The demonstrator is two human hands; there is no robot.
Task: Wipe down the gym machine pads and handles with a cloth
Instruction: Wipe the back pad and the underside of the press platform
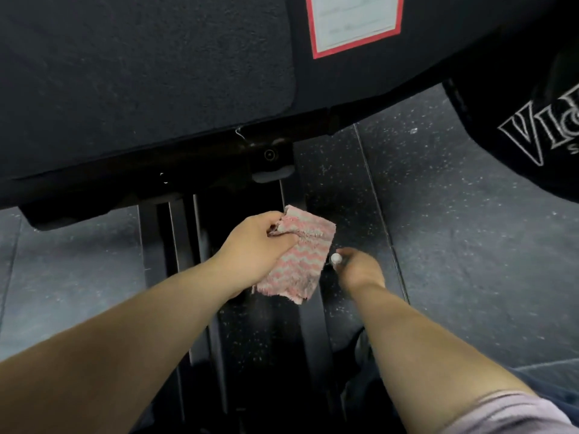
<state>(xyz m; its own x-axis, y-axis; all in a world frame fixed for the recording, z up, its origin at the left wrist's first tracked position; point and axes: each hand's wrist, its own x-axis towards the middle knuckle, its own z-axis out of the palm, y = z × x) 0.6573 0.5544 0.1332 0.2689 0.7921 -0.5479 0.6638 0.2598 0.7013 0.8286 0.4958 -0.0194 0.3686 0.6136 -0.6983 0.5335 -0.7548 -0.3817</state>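
My left hand (255, 245) grips a pink and grey zigzag cloth (300, 261) that hangs down over the machine's black frame rails (185, 233). Just to the right, my right hand (360, 269) curls round a small white-tipped knob or pin (336, 257) low on the frame. What the knob is fixed to is hidden by the cloth and the dark. A large black textured pad (141, 73) of the gym machine fills the top left, above both hands.
A white label with a red border (354, 20) sits on the black panel at the top. A black weight plate with white lettering (532, 130) stands at the right. Speckled dark rubber floor (454, 230) spreads around. My shoe (360, 343) is below the right forearm.
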